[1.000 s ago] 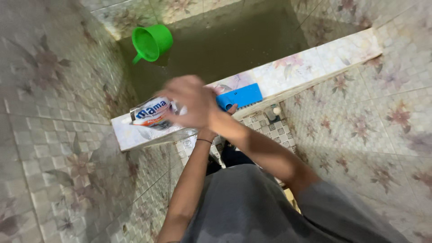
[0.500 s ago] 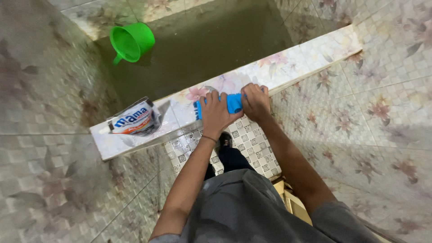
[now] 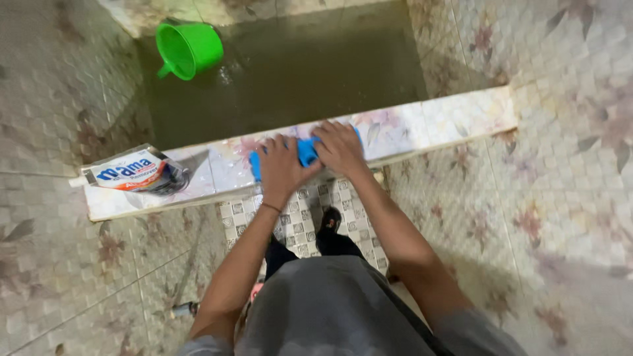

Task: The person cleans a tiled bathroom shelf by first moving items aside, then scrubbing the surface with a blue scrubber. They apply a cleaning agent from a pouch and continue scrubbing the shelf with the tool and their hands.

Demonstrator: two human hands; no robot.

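A blue flat object, like a brush or sponge, lies on the tiled ledge of a water basin. My left hand covers its left end and my right hand covers its right end, both closed around it. Only a small middle strip and its left edge show between my fingers. A silver and white soap pouch lies flat on the ledge to the left, apart from my hands.
A green plastic dipper floats in the dark water at the basin's far left corner. Floral tiled walls close in on both sides. My dark shoes stand on small patterned floor tiles below the ledge.
My left hand let go of the soap pouch on the ledge and moved right to the blue object. My right hand came onto it too. Both hands now grip it.
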